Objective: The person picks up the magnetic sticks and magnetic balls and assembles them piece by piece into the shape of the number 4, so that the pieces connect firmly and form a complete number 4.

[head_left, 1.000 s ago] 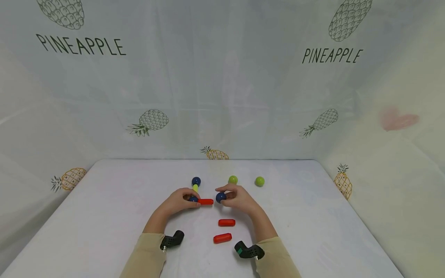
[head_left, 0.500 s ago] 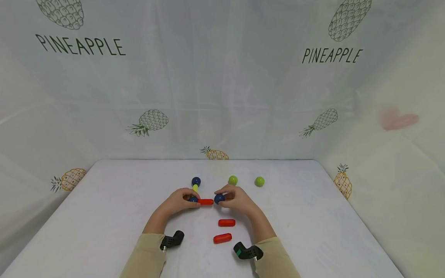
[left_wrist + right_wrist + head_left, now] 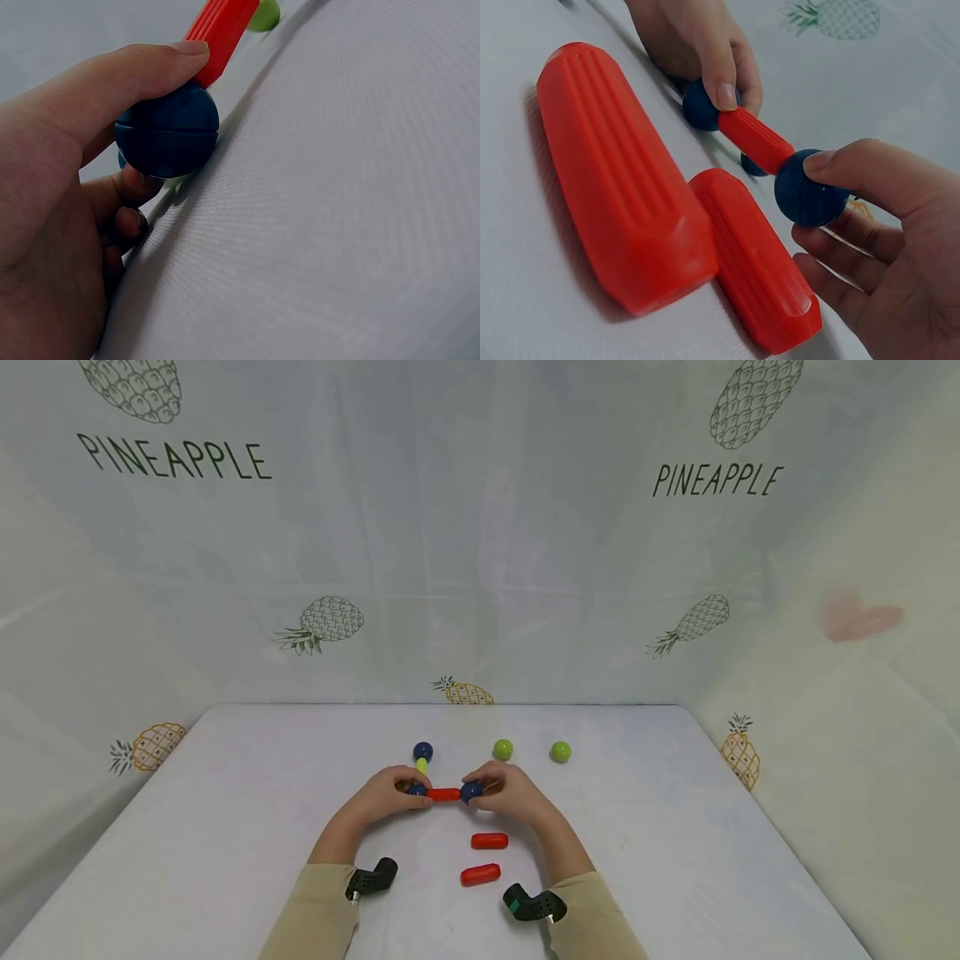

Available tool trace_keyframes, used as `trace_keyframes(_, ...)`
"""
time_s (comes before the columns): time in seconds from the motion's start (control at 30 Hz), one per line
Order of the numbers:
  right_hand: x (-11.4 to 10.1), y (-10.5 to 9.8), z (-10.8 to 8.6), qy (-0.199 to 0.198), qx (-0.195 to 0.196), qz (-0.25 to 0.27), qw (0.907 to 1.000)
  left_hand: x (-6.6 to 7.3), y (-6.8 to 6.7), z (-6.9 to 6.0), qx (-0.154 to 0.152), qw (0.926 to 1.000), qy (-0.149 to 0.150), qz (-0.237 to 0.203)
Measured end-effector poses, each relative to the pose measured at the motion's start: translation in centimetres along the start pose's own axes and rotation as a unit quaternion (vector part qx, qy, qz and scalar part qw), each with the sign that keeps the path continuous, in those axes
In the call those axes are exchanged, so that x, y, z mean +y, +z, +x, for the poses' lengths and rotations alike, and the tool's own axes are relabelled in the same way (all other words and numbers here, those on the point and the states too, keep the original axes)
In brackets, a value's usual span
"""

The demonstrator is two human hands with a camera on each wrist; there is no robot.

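My left hand (image 3: 390,792) pinches a dark blue ball (image 3: 166,150) between thumb and fingers. A short ridged red rod (image 3: 444,794) sticks out from that ball toward the right. At the rod's other end, my right hand (image 3: 513,792) holds a second blue ball (image 3: 810,201) by thumb and fingertips, and ball and rod touch. Whether the rod is seated in this ball I cannot tell. Behind the left hand, a yellow-green rod (image 3: 422,766) runs back to a third blue ball (image 3: 423,751); its near end is partly hidden by the fingers.
Two loose red rods lie nearer the person: one red rod (image 3: 490,841) and, closer still, a slightly slanted red rod (image 3: 480,874). Toward the back are a green ball (image 3: 502,749) and another green ball (image 3: 560,752). A white cloth covers the table (image 3: 675,843).
My right hand has moved slightly left, bringing its blue ball from a gap away up against the end of the red rod. The left hand has stayed in place.
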State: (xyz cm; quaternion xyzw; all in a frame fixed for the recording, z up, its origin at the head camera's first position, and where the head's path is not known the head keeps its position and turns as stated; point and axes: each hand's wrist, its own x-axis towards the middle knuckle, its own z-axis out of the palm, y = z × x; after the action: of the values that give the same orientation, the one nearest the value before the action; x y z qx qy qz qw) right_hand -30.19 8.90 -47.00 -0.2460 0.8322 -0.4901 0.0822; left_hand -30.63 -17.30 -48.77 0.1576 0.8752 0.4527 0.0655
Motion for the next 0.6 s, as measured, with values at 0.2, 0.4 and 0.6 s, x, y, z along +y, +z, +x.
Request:
trace_keyframes(0.2, -0.79, -0.01, -0.26, 0.006, 0.000, -0.003, 1.0000, -0.03, 0.00, -0.03, 0.001, 1.0000, 0.000, -0.001)
trace_keyframes(0.4, 0.04, 0.13, 0.05, 0.018, 0.001, -0.006, 0.9998, 0.15, 0.02, -0.12, 0.001, 1.0000, -0.002, -0.001)
trace_keyframes(0.6, 0.06, 0.04, 0.09, 0.024, -0.004, -0.002, 0.9997, 0.40, 0.07, -0.15, 0.004, 0.9999, -0.014, 0.000)
